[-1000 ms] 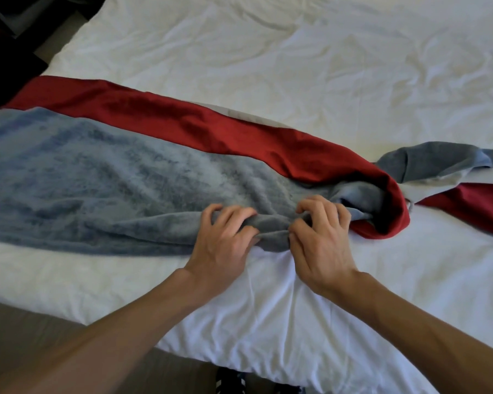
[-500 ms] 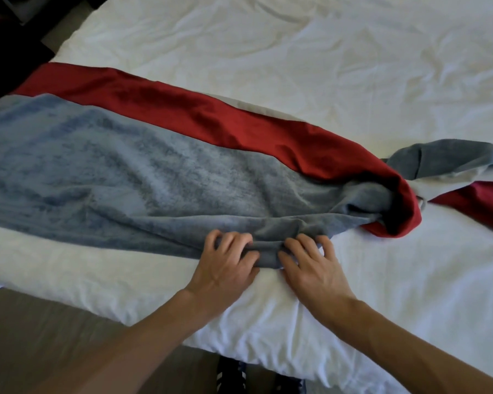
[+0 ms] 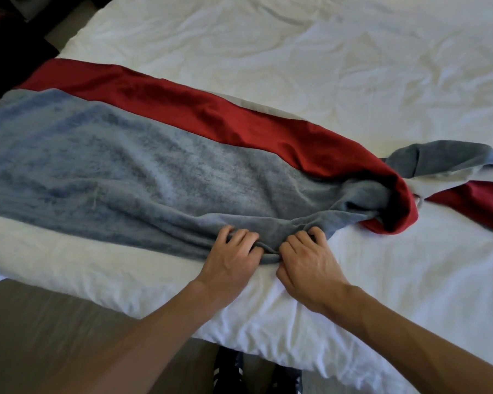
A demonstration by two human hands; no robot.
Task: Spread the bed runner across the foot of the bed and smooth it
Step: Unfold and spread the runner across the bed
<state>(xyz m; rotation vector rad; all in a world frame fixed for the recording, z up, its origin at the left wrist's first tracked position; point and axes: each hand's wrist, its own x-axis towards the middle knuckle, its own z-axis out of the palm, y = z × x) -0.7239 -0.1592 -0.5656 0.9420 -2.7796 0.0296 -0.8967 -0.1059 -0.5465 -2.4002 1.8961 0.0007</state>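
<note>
The bed runner (image 3: 143, 172) is grey plush with a red satin band along its far side. It lies across the foot of the white bed (image 3: 296, 66), flat on the left and bunched and twisted at the right (image 3: 393, 200). My left hand (image 3: 231, 258) and my right hand (image 3: 308, 263) sit side by side at the runner's near edge. Both have curled fingers gripping a fold of the grey cloth there.
The bed's near edge (image 3: 239, 331) runs diagonally from lower right to left, with brown floor (image 3: 54, 336) below it. A dark piece of furniture (image 3: 9, 52) stands at the top left beside the bed. My shoes (image 3: 234, 373) show at the bottom.
Both hands have drawn the runner's near edge toward me, down the bed. The grey panel lies wider and flatter, and the twisted part at the right has been tugged a little straighter.
</note>
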